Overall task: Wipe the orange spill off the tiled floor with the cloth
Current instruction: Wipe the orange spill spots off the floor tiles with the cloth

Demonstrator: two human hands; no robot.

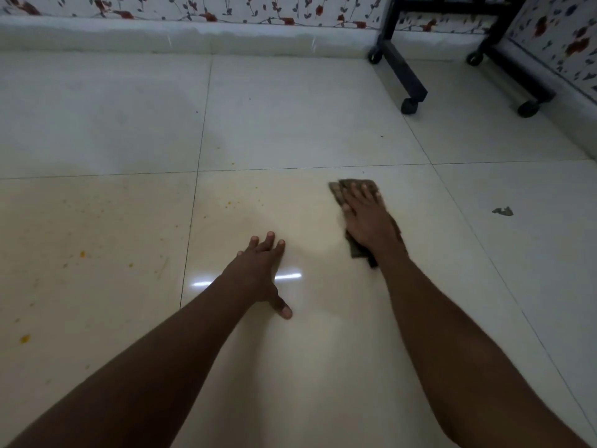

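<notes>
Right hand (366, 221) flat, pressing cloth (355, 185) on tiled floor (290, 124), mid-wipe.
Next: sweep left to orange spill (231, 202); left hand (258, 270) splayed, bracing.

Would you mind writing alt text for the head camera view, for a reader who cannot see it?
A person's right hand presses a dark cloth flat on a pale tiled floor, while the left hand rests flat on the same tile. Orange specks dot the tiles to the left; a black wheeled frame stands by the flowered wall.

Right hand (366, 218) flat on cloth (355, 185) — orange spill (82, 254) left.
</notes>
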